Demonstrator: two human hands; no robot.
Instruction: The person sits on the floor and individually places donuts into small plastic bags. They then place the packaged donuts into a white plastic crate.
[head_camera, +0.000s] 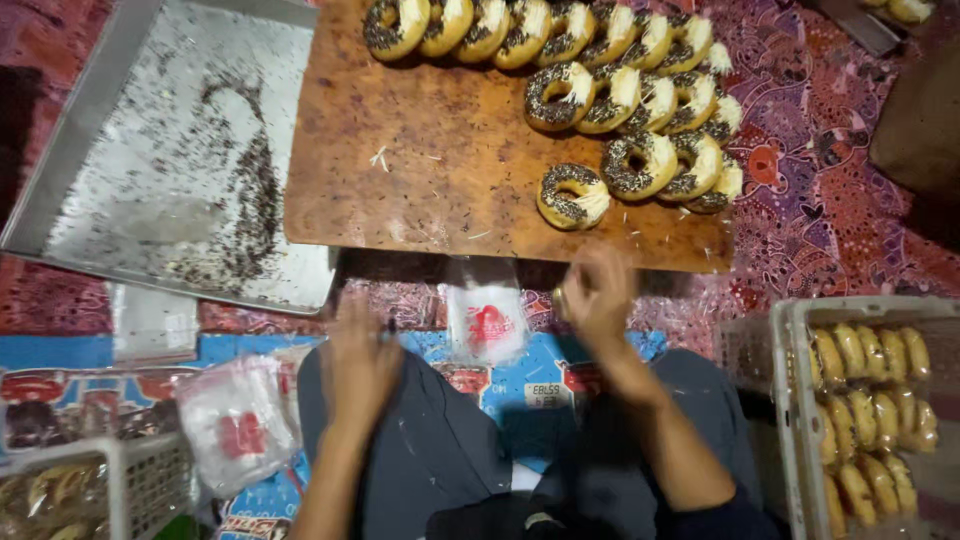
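Observation:
A clear plastic bag (487, 320) with a red print hangs between my hands, just below the near edge of a wooden board (420, 170). My right hand (597, 295) grips the bag's right top edge. My left hand (358, 362) is blurred at its left; whether it touches the bag I cannot tell. On the board lie several ring doughnuts (572, 196) topped with chocolate sprinkles and grated cheese, in rows at the far right. The nearest one sits just beyond my right hand.
A metal tray (110, 130) dusted with chocolate sprinkles lies at the left. A stack of clear bags (238, 425) sits by my left knee. White crates (795, 400) with bagged doughnuts stand at right and bottom left (140, 480). A patterned red cloth (830, 200) covers the floor.

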